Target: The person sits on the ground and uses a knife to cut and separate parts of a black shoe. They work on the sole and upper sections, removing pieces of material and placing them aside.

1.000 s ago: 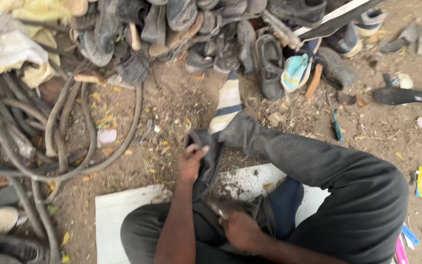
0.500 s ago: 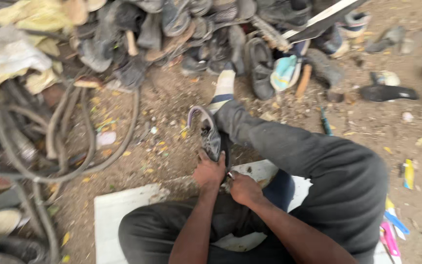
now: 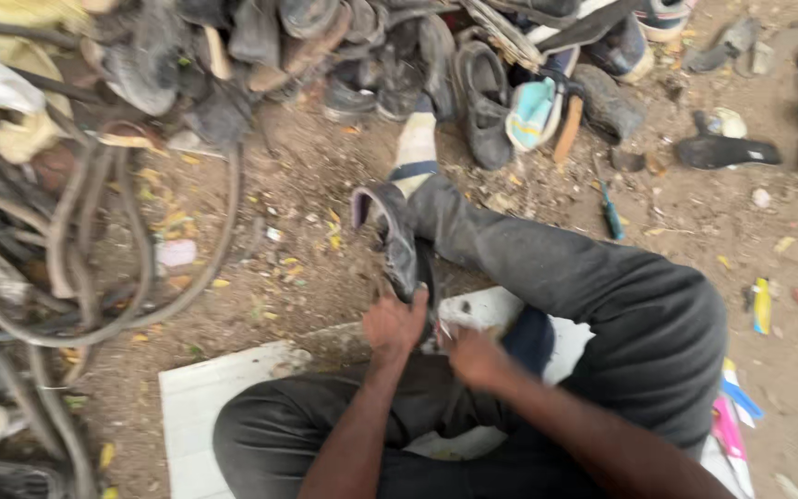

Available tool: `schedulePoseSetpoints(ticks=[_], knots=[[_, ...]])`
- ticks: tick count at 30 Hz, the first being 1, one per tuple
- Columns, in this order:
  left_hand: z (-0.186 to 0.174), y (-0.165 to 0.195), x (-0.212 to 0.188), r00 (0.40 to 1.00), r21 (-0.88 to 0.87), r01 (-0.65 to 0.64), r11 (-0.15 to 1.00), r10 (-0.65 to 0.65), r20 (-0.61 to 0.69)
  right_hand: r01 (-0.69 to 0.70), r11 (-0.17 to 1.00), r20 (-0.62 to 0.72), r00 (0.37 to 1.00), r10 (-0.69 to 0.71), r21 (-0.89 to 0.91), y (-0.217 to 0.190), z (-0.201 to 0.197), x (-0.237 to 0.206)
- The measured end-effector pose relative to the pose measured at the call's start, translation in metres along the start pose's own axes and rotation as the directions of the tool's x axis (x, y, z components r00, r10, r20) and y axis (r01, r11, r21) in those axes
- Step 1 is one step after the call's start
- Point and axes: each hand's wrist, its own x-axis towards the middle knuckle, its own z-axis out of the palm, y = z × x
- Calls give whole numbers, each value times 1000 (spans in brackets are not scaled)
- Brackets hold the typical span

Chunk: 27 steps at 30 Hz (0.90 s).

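Dirt ground [image 3: 325,268], littered with scraps, and a heap of worn shoes [image 3: 371,55] lies well beyond the dark shoe [image 3: 397,245] being worked. That shoe is scuffed grey-black, opening turned up, resting against the outstretched trouser leg [image 3: 584,286]. Left hand [image 3: 395,322] closes its grip around the shoe's near end. Right hand [image 3: 473,356] sits just beside, fingers curled; what it pinches is too blurred to tell. Beneath the shoe, a white board [image 3: 205,397], half covered.

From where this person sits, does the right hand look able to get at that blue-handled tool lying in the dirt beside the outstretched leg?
Probably yes, with a stretch. The right hand is at the dark shoe, and the raised right knee lies between it and the blue-handled tool, so the arm would have to go over it.
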Motion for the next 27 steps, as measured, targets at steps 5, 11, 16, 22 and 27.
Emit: schedulePoseSetpoints(ticks=[5,11,16,22,27], knots=[[-11,1,3,988,-63,112,992,-104,110,-418,662,172,898,406,622,-68,-71,-41],[-6,-1,-1,993,-280,114,953,-114,18,-607,584,389,794,467,538,-78,-115,-15],[27,-29,7,984,-551,148,821,-178,-2,-617,552,449,787,424,560,-91,-121,-20],[51,-66,15,937,-934,280,221,-274,216,-577,612,330,815,476,542,-82,-107,-4],[9,-79,26,881,-580,462,671,-423,212,-196,919,87,980,177,341,-52,-113,-32]])
